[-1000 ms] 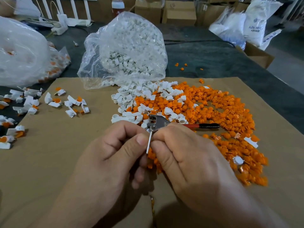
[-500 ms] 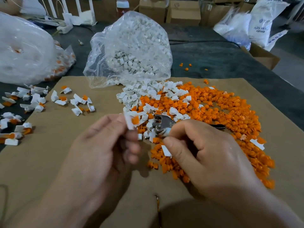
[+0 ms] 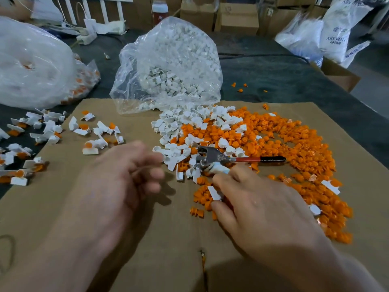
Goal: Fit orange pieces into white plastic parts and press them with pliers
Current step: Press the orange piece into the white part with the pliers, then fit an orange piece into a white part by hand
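Fingers [image 3: 154, 172] of the left hand [image 3: 124, 178]: loosely curled, blurred, nothing visible between them. Half a second ago pinching a white part with an orange piece seated in it, now gone from the grip. Hovering over the cardboard sheet [image 3: 179, 232], left of the pliers [image 3: 208, 158].

Fingers [image 3: 226, 182] of the right hand [image 3: 259, 207]: straightened and spread, no longer curled as a moment before. Forefinger tip right at the taped handle of the pliers, contact impossible to tell. Between forefinger and thumb, one loose white part [image 3: 213, 192] lying on orange pieces just nearer than the pliers, in the same spot as before, not visibly pinched.

Pliers flat on the heap, unmoved, metal head to the left, red-and-black handle to the right. Around and right of the pliers, the spread of orange pieces [image 3: 294, 148]. Just behind the pliers, the loose white parts [image 3: 179, 127]; farther behind, a clear bag [image 3: 168, 66] holding more. Well left of the pliers, finished parts [image 3: 94, 131] scattered from the sheet onto the dark worktop [image 3: 273, 81].
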Action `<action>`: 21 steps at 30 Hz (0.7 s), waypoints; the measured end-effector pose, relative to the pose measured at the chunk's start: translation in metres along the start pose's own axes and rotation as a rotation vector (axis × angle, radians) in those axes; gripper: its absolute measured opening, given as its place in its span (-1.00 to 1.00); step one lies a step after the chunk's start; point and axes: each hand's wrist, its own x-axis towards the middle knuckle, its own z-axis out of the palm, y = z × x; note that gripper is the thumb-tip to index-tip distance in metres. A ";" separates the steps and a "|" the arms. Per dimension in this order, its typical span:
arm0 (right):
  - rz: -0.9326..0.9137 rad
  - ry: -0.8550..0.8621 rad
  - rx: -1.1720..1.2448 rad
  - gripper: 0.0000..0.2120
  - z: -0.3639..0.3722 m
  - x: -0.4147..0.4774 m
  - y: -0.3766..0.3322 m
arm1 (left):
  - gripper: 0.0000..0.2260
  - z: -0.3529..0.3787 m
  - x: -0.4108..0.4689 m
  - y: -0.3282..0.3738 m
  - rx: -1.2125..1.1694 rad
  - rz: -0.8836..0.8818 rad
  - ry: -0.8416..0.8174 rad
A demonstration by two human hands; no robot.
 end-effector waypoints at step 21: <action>-0.192 0.356 0.313 -0.81 0.003 0.004 -0.004 | -0.55 0.021 -0.039 -0.011 0.582 0.189 -0.316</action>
